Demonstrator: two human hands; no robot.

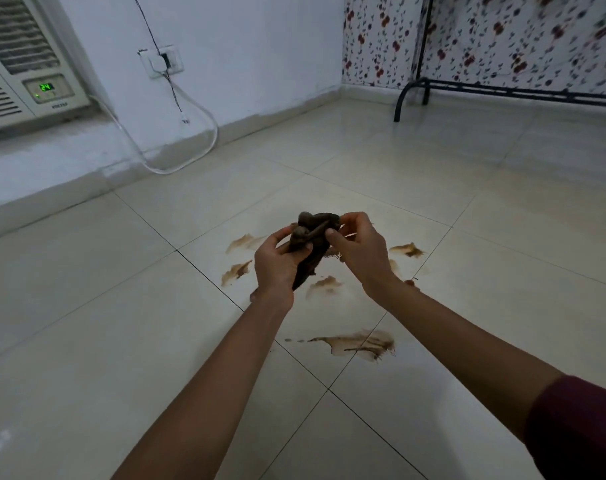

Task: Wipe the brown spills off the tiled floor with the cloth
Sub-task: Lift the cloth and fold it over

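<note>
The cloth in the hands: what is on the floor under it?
Under the cloth lie cream floor tiles with brown spills around. Both the left hand and right hand grip it. The floor directly behind them is covered.

The floor (433,188) is smooth, glossy cream tile that mirrors the light. The cloth (312,244) is dark brown, soft and crumpled. The rack (433,86) looks like black painted metal. The wall (260,46) is matt white.
</note>
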